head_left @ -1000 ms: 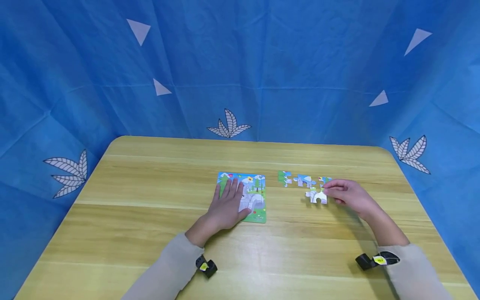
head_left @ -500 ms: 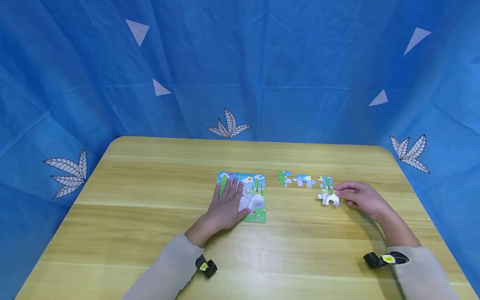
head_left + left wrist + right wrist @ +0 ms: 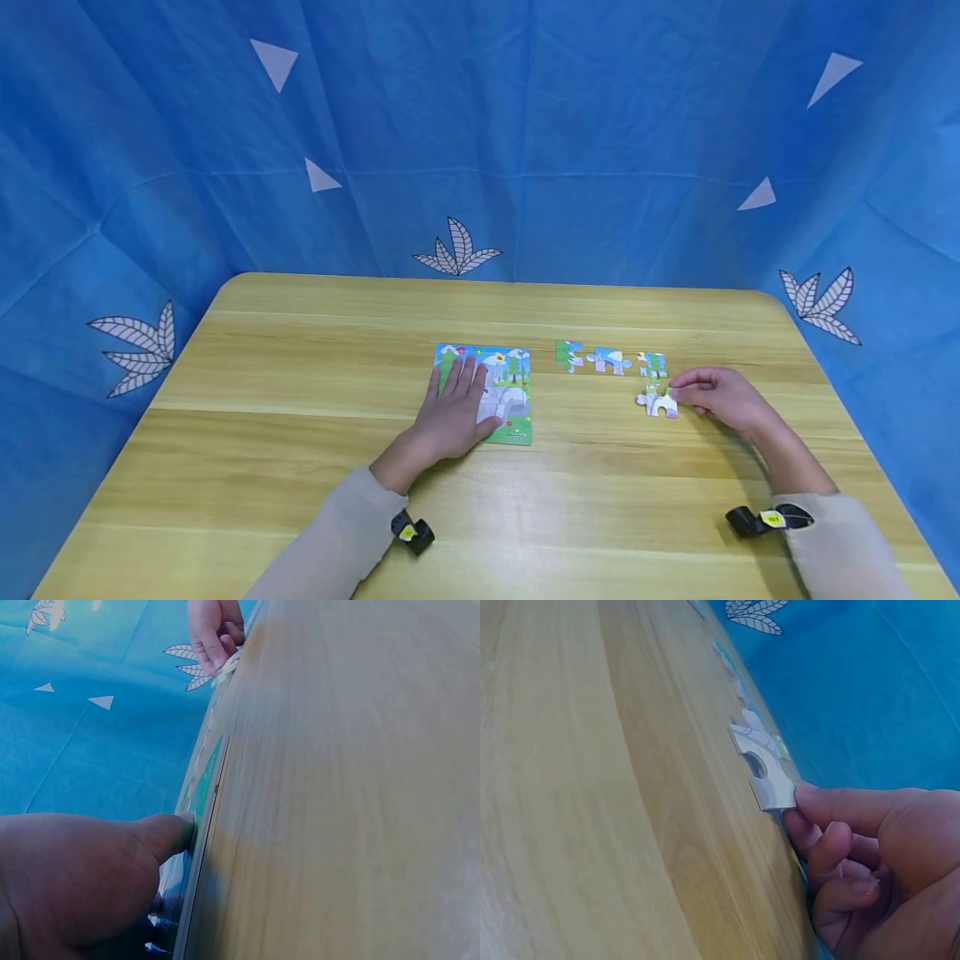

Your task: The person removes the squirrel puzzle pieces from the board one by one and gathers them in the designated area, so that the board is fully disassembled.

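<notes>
My left hand (image 3: 453, 417) lies with straight, spread fingers on a square picture puzzle board (image 3: 517, 408), covering its left part. Between thumb and fingers, my right hand (image 3: 723, 398) pinches a whitish jigsaw piece (image 3: 662, 404) by its right edge. The right wrist view shows that jigsaw piece (image 3: 769, 769) tilted, with its rounded notch toward the camera. Just behind it lies a jigsaw piece with a green tree (image 3: 654, 364). Farther left are a blue and white jigsaw piece (image 3: 609, 360) and a green jigsaw piece (image 3: 568, 356).
Everything sits on a light wooden table (image 3: 300, 467). A blue curtain (image 3: 480, 142) with white leaf and triangle prints hangs behind the table and along its sides. Black wrist cameras are strapped over both sleeves.
My right hand has moved right with the whitish jigsaw piece, then slightly toward me, uncovering the green tree piece. My left hand has stayed on the puzzle board.
</notes>
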### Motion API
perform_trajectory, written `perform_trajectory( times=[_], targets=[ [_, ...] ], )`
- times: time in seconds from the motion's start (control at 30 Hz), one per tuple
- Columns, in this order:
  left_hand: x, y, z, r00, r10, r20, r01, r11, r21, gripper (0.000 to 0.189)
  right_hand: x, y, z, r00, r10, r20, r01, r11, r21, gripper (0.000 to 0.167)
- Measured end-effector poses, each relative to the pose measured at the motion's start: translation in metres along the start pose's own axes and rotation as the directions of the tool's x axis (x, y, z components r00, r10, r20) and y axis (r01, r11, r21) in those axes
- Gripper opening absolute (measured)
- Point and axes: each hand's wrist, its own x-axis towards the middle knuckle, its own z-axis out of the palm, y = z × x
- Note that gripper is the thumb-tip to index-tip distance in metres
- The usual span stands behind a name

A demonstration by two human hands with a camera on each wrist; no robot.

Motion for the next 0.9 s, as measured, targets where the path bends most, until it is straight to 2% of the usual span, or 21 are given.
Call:
perform_trajectory(
  times=[0.4, 0.67, 0.9],
  targets=[
    [0.0002, -0.0010, 0.0016, 1.000, 0.001, 0.000, -0.001, 1.000, 0.002, 0.084, -0.0006, -0.0050, 0.0045, 0.999, 0.017, -0.040, -0.019, 0.999, -0.047, 0.037],
    [-0.0003, -0.0007, 0.0009, 1.000, -0.001, -0.001, 0.001, 1.000, -0.002, 0.084, -0.0003, -0.0040, 0.0054, 0.999, -0.014, -0.045, 0.012, 0.998, -0.062, 0.032],
    [-0.0004, 0.0001, 0.0005, 1.000, 0.002, -0.003, -0.002, 1.000, 0.002, 0.084, -0.0020, -0.0064, 0.0061, 0.999, -0.024, -0.045, 0.021, 0.998, -0.056, 0.035]
  ],
)
